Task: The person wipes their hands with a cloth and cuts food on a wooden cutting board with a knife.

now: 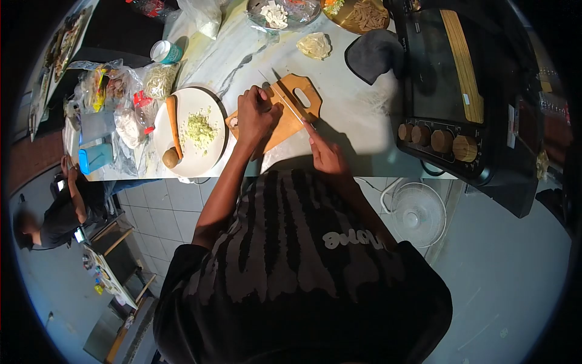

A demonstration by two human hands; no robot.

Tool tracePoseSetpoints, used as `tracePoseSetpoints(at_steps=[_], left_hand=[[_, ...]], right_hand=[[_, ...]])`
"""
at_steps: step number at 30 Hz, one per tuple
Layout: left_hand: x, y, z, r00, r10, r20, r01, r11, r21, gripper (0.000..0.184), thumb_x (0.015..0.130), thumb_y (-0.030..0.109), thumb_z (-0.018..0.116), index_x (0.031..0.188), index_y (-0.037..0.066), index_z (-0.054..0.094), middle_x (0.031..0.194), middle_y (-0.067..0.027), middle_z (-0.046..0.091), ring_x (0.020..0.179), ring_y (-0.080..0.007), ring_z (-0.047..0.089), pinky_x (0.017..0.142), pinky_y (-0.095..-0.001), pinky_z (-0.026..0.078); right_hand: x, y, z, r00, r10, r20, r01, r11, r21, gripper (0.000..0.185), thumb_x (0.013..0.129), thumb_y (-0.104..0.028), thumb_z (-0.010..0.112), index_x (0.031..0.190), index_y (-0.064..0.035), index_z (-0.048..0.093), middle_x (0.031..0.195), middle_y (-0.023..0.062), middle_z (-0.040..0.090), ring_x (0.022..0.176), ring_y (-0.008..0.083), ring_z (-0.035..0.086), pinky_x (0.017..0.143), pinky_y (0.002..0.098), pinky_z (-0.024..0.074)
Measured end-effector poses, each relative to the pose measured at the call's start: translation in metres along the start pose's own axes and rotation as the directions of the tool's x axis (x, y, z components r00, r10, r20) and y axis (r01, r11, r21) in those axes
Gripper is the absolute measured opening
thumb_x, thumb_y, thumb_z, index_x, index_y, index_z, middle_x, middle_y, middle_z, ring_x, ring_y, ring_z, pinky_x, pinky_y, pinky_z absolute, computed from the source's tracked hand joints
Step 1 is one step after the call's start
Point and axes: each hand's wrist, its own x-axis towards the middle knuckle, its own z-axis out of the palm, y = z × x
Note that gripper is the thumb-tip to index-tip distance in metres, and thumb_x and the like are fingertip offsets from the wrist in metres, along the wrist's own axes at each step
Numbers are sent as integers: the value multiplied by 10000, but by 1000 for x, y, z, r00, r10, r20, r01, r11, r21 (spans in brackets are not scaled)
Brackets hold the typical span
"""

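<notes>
My right hand (327, 156) is closed round the handle of a knife (289, 103), whose long blade points away and to the left over a wooden cutting board (279, 138). Close to the blade, my left hand (257, 115) rests over the board with its fingers curled. What its fingers hold, if anything, is hidden. A small pale piece of food (234, 122) lies at the board's left edge. Left of the board stands a large white plate (200, 161) with finely chopped pale green vegetable (199, 128) and a long wooden utensil with a rounded end (172, 127).
A black oven (442, 79) stands right, with a dark cloth (373, 56) beside it. Trays of food (357, 18) and a crumpled bag (314, 45) lie at the back. Bags, a jar (166, 52) and a blue-lidded container (96, 159) crowd the left. Another person (73, 206) is far left.
</notes>
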Motion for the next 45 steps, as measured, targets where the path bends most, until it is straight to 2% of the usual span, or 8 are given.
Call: tracePoseSetpoints(at_steps=[3, 8, 15, 23, 28, 39, 41, 45], left_hand=[[4, -4, 0, 1000, -1, 24, 0, 1000, 7, 404, 698, 145, 850, 887, 50, 507, 867, -128, 576, 855, -329, 485, 767, -437, 419], [6, -7, -2, 999, 16, 34, -17, 1000, 23, 411, 683, 130, 853, 873, 53, 497, 858, -133, 579, 851, -339, 492, 772, -439, 416], [7, -7, -5, 998, 25, 63, -25, 1000, 10, 413, 685, 131, 856, 863, 53, 492, 834, -140, 578, 835, -343, 501, 777, -443, 418], [-3, 4, -9, 996, 82, 33, -84, 994, 74, 280, 748, 166, 838, 832, 46, 600, 834, -125, 585, 853, -319, 516, 776, -427, 440], [-15, 4, -8, 971, 240, -17, -235, 960, 149, 155, 834, 184, 778, 910, 54, 740, 853, -106, 636, 868, -305, 539, 803, -411, 468], [-24, 9, -12, 916, 394, -75, -368, 901, 229, 169, 844, 163, 774, 977, 59, 775, 865, -63, 677, 835, -259, 592, 731, -373, 513], [-25, 6, -12, 908, 413, -67, -387, 890, 241, 177, 844, 157, 773, 993, 62, 777, 862, -63, 675, 833, -258, 590, 734, -372, 512], [-25, 4, -11, 898, 438, -38, -411, 867, 280, 175, 847, 142, 766, 1001, 61, 775, 862, -74, 670, 825, -259, 586, 737, -374, 511]], right_hand=[[3, -4, -4, 1000, -10, 6, 9, 999, 41, 523, 1009, -120, 520, 1513, -241, 453, 815, 252, 652, 673, 433, 630, 601, 507, 489], [2, 0, -6, 975, 113, 189, -97, 991, -93, 568, 1001, -112, 535, 1537, -257, 415, 777, 266, 638, 661, 432, 633, 582, 497, 493], [3, 0, -9, 986, 51, 156, -36, 994, -98, 605, 986, -101, 550, 1548, -262, 394, 717, 271, 610, 650, 446, 630, 574, 511, 486], [13, 5, -18, 957, 140, 254, -105, 984, -147, 635, 976, -106, 535, 1562, -270, 354, 773, 305, 640, 713, 496, 638, 648, 572, 494], [13, 0, -14, 962, 132, 237, -96, 983, -160, 582, 1006, -102, 488, 1558, -235, 361, 856, 297, 643, 779, 498, 624, 677, 565, 478], [10, -2, -10, 964, 159, 214, -139, 985, -104, 543, 1018, -110, 482, 1540, -230, 395, 914, 301, 645, 814, 495, 624, 689, 546, 490], [9, -4, -10, 978, 121, 172, -120, 993, -16, 536, 1020, -114, 485, 1536, -232, 402, 968, 292, 653, 823, 488, 627, 689, 546, 487], [8, -3, -5, 990, 45, 133, -49, 998, 27, 567, 1015, -124, 481, 1555, -245, 359, 878, 326, 647, 805, 526, 624, 688, 584, 478]])
